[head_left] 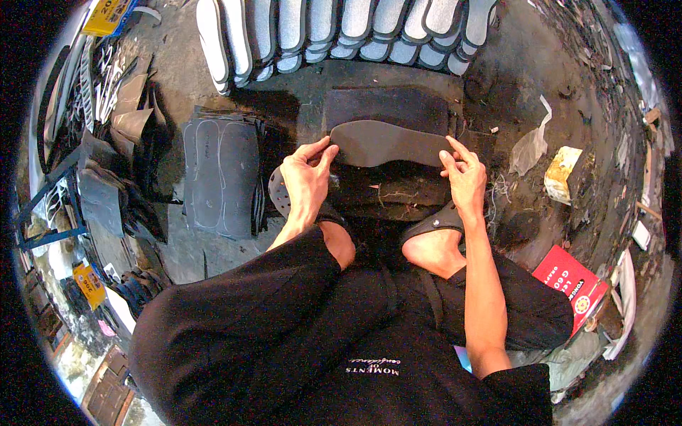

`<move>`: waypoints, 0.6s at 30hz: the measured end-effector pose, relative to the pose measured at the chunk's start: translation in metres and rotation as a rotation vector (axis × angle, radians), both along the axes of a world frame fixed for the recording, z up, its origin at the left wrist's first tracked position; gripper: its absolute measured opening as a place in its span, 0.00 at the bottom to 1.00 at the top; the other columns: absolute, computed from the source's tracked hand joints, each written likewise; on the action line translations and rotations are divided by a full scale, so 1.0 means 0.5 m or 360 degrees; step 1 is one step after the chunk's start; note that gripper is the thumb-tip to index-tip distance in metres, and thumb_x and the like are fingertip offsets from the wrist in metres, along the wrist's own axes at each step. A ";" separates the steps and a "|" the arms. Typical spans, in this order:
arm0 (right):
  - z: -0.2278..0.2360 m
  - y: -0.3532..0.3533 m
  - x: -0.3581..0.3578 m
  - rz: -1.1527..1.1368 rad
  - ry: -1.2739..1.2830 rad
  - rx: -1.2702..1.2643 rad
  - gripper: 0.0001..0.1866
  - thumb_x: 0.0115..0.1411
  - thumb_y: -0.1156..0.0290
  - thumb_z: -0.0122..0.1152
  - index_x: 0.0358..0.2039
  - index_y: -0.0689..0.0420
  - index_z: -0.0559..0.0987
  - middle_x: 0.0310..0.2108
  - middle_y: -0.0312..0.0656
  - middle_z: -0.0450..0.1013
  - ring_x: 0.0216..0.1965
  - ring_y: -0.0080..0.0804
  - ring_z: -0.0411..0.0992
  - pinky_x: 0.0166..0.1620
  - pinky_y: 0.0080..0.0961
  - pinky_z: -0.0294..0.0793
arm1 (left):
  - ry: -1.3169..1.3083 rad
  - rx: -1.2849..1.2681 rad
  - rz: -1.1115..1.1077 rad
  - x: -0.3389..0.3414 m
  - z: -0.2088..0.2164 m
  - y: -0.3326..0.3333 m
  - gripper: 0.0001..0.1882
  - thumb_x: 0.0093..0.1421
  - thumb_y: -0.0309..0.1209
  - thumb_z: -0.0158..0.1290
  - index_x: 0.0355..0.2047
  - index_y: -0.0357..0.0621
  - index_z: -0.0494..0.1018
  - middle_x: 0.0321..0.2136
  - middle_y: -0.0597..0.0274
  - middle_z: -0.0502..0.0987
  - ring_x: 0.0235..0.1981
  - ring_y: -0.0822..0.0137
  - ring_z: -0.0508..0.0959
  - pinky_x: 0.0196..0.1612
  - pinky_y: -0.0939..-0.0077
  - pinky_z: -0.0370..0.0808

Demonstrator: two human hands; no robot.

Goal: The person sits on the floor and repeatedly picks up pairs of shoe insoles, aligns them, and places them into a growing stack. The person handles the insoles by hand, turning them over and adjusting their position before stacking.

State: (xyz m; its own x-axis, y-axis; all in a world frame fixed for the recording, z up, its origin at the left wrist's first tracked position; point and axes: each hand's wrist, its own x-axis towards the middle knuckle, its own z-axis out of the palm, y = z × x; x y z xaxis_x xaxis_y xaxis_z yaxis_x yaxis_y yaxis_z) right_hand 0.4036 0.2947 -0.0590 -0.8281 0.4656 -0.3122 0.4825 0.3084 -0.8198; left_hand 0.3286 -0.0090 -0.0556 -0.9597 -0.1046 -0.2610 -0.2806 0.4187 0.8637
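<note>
A dark grey shoe sole (389,144) lies crosswise between my two hands, held level above the ground. My left hand (307,176) pinches its left end between thumb and fingers. At the opposite end, my right hand (464,175) grips the tip in the same way. Just beyond the sole is a stack of dark rectangular sheets (387,105), its near side covered by the sole. To the left lies another pile of dark sheets (222,174), with sole outlines drawn on the top one.
Rows of light grey insoles (312,28) with dark edges stand at the far side. Offcuts and bent sheets (106,181) heap up on the left. Plastic scrap (531,145), a yellowish piece (563,174) and a red box (570,284) lie on the right.
</note>
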 end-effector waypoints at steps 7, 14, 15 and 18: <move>-0.006 -0.003 -0.001 -0.0001 -0.0067 -0.0011 0.21 0.69 0.66 0.72 0.62 0.52 0.84 0.39 0.41 0.73 0.32 0.26 0.80 0.36 0.24 0.86 | 0.0121 -0.0177 -0.0035 0.009 -0.012 -0.003 0.16 0.62 0.31 0.71 0.50 0.40 0.87 0.32 0.56 0.87 0.28 0.73 0.80 0.36 0.76 0.77; -0.010 -0.004 -0.002 0.0015 -0.0017 -0.0013 0.21 0.68 0.67 0.72 0.61 0.51 0.84 0.36 0.38 0.71 0.30 0.25 0.79 0.34 0.23 0.85 | 0.0105 -0.0217 -0.0031 0.008 -0.010 -0.001 0.16 0.62 0.30 0.71 0.49 0.39 0.87 0.32 0.56 0.87 0.28 0.73 0.79 0.37 0.75 0.77; -0.014 -0.002 -0.001 0.0012 0.0003 -0.0013 0.21 0.68 0.68 0.72 0.61 0.52 0.84 0.36 0.37 0.71 0.30 0.25 0.79 0.34 0.23 0.85 | 0.0062 -0.0232 -0.0041 0.005 -0.004 0.003 0.16 0.62 0.30 0.71 0.49 0.39 0.87 0.33 0.56 0.87 0.28 0.72 0.79 0.37 0.75 0.77; -0.020 0.003 0.004 -0.0017 0.0016 -0.0026 0.21 0.68 0.68 0.72 0.61 0.52 0.84 0.36 0.37 0.72 0.30 0.25 0.80 0.34 0.23 0.85 | 0.0061 -0.0210 -0.0039 0.006 -0.010 0.011 0.16 0.62 0.29 0.70 0.50 0.38 0.87 0.34 0.55 0.88 0.29 0.72 0.80 0.38 0.75 0.77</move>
